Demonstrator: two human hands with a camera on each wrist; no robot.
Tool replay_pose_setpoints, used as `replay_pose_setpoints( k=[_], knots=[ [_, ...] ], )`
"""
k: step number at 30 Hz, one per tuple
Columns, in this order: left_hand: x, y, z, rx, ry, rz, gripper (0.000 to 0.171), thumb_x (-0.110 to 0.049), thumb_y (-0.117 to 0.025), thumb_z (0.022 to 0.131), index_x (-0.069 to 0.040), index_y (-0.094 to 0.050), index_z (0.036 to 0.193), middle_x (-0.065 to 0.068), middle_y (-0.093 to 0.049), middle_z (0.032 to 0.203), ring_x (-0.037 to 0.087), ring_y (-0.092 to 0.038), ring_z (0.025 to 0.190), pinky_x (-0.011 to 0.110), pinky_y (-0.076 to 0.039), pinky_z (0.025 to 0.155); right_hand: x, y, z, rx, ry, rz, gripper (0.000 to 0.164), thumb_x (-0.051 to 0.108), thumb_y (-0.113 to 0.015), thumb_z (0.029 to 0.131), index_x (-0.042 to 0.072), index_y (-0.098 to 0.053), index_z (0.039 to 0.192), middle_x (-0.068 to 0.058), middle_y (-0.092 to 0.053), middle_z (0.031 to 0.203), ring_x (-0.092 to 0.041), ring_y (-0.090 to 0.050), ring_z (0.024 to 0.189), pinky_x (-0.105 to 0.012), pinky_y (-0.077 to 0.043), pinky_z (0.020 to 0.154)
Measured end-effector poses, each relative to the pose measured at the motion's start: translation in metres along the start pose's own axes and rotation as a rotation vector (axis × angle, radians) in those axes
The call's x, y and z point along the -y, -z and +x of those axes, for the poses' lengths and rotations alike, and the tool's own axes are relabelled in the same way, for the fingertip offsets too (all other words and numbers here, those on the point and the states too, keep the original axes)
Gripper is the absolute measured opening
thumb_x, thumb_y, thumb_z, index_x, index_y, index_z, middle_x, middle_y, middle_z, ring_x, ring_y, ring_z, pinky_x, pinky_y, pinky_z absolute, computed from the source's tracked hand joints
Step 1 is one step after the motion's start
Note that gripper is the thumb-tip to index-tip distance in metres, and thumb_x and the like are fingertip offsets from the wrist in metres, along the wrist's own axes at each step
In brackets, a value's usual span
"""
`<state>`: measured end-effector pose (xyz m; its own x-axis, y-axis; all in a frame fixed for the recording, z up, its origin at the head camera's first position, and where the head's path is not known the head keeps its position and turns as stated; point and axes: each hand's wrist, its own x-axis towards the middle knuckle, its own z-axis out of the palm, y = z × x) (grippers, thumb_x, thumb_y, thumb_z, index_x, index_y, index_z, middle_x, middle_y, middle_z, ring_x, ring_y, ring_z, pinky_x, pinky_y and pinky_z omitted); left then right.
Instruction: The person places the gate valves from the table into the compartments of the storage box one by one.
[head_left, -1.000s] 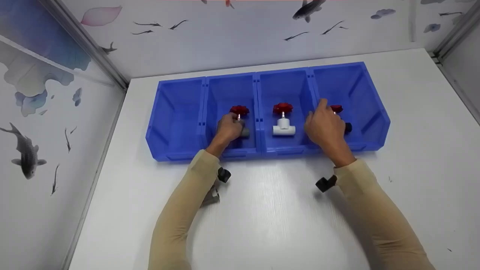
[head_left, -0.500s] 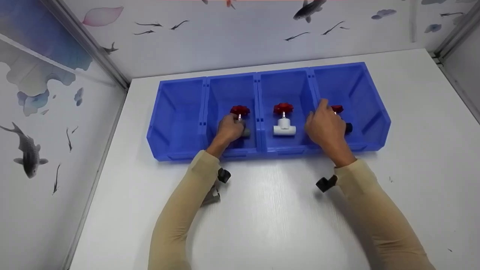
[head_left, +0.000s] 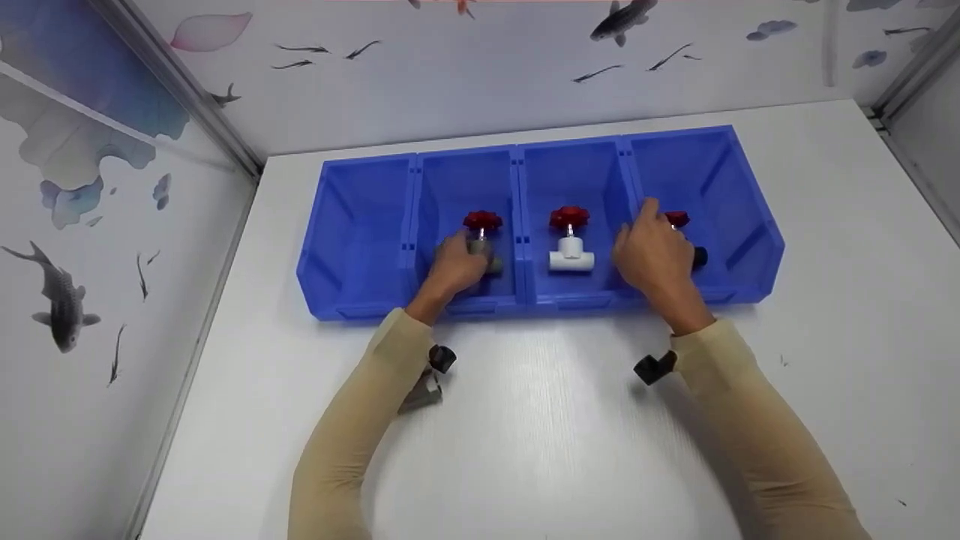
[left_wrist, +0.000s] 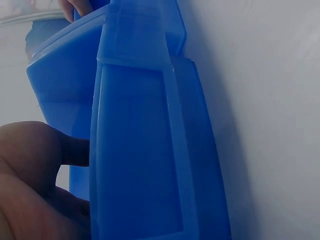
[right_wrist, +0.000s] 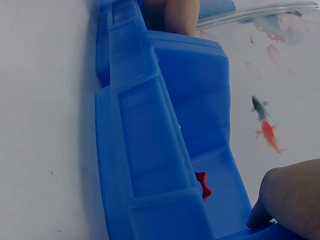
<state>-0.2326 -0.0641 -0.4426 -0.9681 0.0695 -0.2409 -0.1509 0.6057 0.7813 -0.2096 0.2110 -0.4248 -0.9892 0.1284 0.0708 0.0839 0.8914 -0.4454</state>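
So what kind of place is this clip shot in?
Probably a staged recording booth, not a real workshop: a white table boxed in by fish-print wall panels, with a row of blue parts bins holding red-handled valves.

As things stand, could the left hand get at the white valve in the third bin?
Probably yes. The left hand is in the second bin at the grey valve; the white valve stands untouched in the open-topped neighbouring bin. Only the low divider wall lies between, so the hand would have to lift over it.
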Motion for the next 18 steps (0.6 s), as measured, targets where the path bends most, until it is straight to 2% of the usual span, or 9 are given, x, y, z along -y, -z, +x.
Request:
replay_pose_setpoints(
  k=[3, 10, 18],
  knots=[
    [-0.001, 0.001, -0.005, 0.002, -0.01, 0.02, 0.06, -0.023, -0.054, 0.099, 0.004, -0.035, 0.149, 0.018, -0.055, 0.132, 0.027, -0.054, 0.111, 0.04, -0.046, 0.097, 0.0, 0.001, 0.0, 0.007, -0.004, -0.004, 0.047, 0.023, -0.043, 0.101, -0.01, -0.036, 0.134, -0.031, -0.061, 0.099, -0.051, -0.063, 0.085, -0.063, -0.049, 0.071],
    [-0.004, 0.006, -0.019, 0.016, -0.015, 0.045, 0.062, -0.028, -0.055, 0.099, 0.0, -0.035, 0.15, 0.018, -0.047, 0.144, 0.031, -0.045, 0.131, 0.044, -0.037, 0.11, 0.0, 0.0, -0.001, 0.005, -0.004, -0.003, 0.046, 0.022, -0.043, 0.101, -0.01, -0.036, 0.133, -0.03, -0.061, 0.097, -0.05, -0.063, 0.083, -0.062, -0.049, 0.069],
    [-0.006, 0.016, -0.034, 0.027, -0.054, -0.037, 0.062, -0.032, -0.058, 0.099, -0.004, -0.037, 0.15, 0.016, -0.042, 0.149, 0.032, -0.039, 0.139, 0.048, -0.034, 0.112, 0.0, 0.0, -0.001, -0.022, 0.013, -0.01, 0.044, 0.023, -0.044, 0.1, -0.01, -0.04, 0.129, -0.03, -0.061, 0.094, -0.051, -0.063, 0.082, -0.063, -0.049, 0.067]
  ],
)
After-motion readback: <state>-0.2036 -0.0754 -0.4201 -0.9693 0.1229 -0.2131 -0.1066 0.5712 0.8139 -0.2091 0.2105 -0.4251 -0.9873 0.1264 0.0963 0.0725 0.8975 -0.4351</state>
